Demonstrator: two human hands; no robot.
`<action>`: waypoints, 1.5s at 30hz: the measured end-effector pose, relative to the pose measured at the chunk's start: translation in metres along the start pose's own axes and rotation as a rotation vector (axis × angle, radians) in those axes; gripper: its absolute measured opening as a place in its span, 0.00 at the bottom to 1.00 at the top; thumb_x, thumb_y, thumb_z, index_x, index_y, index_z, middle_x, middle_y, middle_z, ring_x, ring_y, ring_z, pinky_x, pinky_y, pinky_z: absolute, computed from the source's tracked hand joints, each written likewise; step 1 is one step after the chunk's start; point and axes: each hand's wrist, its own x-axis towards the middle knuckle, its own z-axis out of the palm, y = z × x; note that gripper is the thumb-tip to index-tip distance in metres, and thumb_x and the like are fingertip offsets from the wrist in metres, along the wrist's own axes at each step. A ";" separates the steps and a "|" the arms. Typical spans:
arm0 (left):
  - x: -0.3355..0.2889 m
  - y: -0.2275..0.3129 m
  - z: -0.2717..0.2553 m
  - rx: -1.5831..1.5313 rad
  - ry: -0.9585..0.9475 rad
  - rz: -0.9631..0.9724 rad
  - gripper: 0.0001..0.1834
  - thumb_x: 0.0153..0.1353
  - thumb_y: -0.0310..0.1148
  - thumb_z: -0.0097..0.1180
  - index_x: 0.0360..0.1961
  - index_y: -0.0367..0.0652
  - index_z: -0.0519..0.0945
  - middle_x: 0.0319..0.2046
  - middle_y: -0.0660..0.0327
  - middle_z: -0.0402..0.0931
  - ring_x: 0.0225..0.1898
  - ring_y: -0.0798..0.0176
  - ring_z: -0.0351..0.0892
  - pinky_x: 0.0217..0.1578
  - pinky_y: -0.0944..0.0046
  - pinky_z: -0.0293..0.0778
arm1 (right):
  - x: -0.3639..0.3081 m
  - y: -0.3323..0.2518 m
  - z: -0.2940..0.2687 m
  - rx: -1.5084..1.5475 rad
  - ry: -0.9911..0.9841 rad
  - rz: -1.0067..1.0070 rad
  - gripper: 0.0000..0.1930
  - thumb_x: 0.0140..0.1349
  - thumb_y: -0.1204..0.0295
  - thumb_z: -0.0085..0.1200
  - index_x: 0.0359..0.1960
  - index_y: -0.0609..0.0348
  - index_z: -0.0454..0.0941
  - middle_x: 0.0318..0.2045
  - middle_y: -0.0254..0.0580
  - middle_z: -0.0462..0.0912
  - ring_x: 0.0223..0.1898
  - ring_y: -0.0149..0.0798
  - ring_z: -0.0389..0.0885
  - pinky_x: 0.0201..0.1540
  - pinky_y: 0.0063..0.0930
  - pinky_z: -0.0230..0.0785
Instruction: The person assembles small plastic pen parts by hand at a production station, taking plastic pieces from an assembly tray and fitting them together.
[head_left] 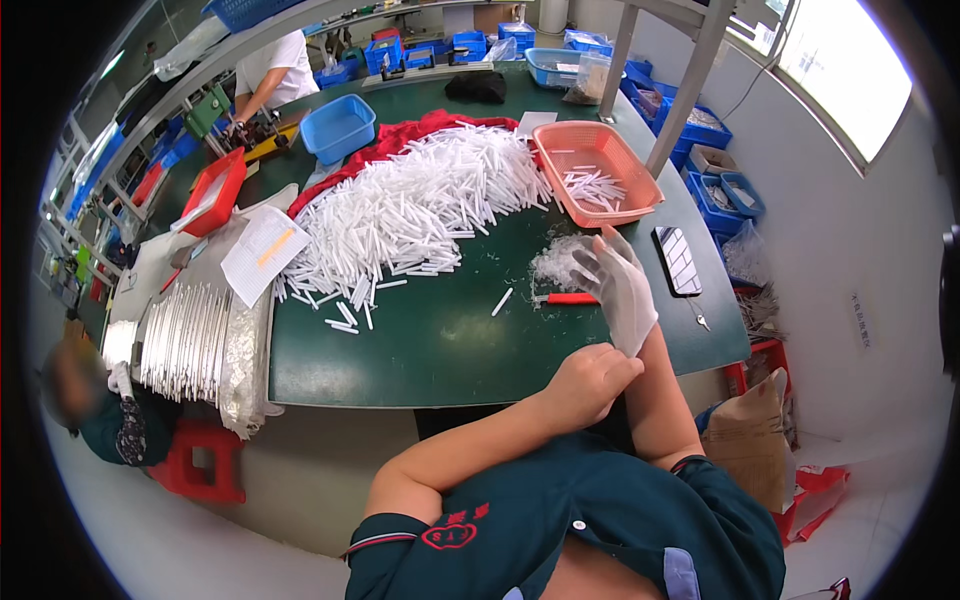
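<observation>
My left hand (595, 382) is bare and pinches the cuff of a thin white glove (632, 315) at my right wrist. My right hand (615, 275) wears that glove, its fingers raised and apart with fingertips uncovered. Just left of it lies a red-handled tool (572, 298), its working end hard to make out, by a heap of clear-white shavings (557, 262). A single white tube (502, 301) rests farther left. Behind these spreads a large pile of short white tubes (420, 195), partly on red cloth (437, 120). A salmon-coloured basket (648, 196) holds some white tubes.
A phone (677, 260) and a key (702, 321) lie near the right edge of the green table (430, 365). Metal posts (690, 85) stand behind the basket. A blue basin (338, 130) and red tray (213, 192) sit left. Two people work at the left and far left.
</observation>
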 end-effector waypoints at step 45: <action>-0.004 -0.162 -0.083 -1.048 0.366 -1.176 0.19 0.52 0.22 0.57 0.47 0.36 0.73 0.29 0.62 0.74 0.28 0.68 0.74 0.28 0.68 0.71 | 0.050 -0.012 -0.031 -0.994 -0.571 0.078 0.17 0.63 0.65 0.52 0.52 0.57 0.72 0.26 0.43 0.78 0.25 0.37 0.78 0.28 0.28 0.69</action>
